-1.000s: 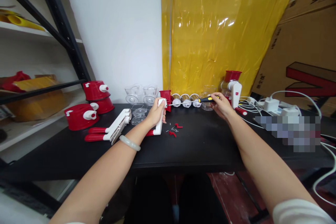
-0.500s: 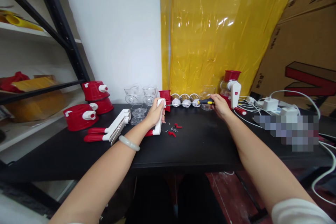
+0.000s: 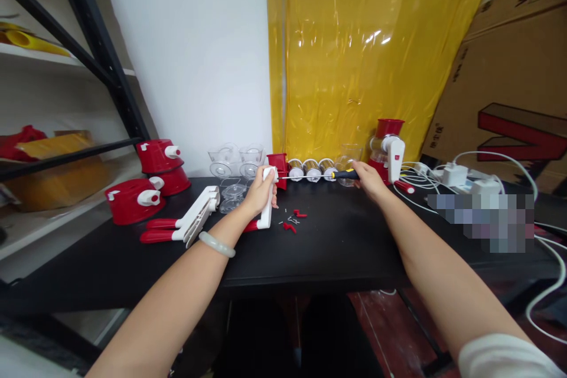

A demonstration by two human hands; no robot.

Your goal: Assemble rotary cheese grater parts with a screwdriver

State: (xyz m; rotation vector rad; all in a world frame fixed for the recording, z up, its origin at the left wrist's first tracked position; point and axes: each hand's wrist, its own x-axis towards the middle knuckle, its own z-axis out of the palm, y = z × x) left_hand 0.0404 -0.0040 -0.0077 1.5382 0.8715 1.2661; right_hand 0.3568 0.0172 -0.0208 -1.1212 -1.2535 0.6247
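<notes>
My left hand (image 3: 262,192) is wrapped round a white crank handle (image 3: 266,212) with a red grip, held upright over the table. In my right hand (image 3: 368,180) is a screwdriver (image 3: 343,175) with a black and yellow handle. Its long shaft lies level, and the tip meets the side of the crank handle's upper end. Below, on the black tabletop, are small red plastic pieces (image 3: 289,227) and several tiny screws (image 3: 292,220). Two more white crank handles (image 3: 197,212) with red grips lie to the left of my left hand.
Red housings (image 3: 135,201) stand at the left of the black table (image 3: 336,248). Clear plastic parts (image 3: 233,192), metal drums (image 3: 312,170) and a red hopper (image 3: 278,166) line the back. An assembled red and white grinder (image 3: 390,153) stands right, beside white cables and chargers (image 3: 455,175).
The view has shifted slightly. Both hands keep their hold, the screwdriver tip still at the crank handle; the fingers of my right hand have shifted a little on the screwdriver.
</notes>
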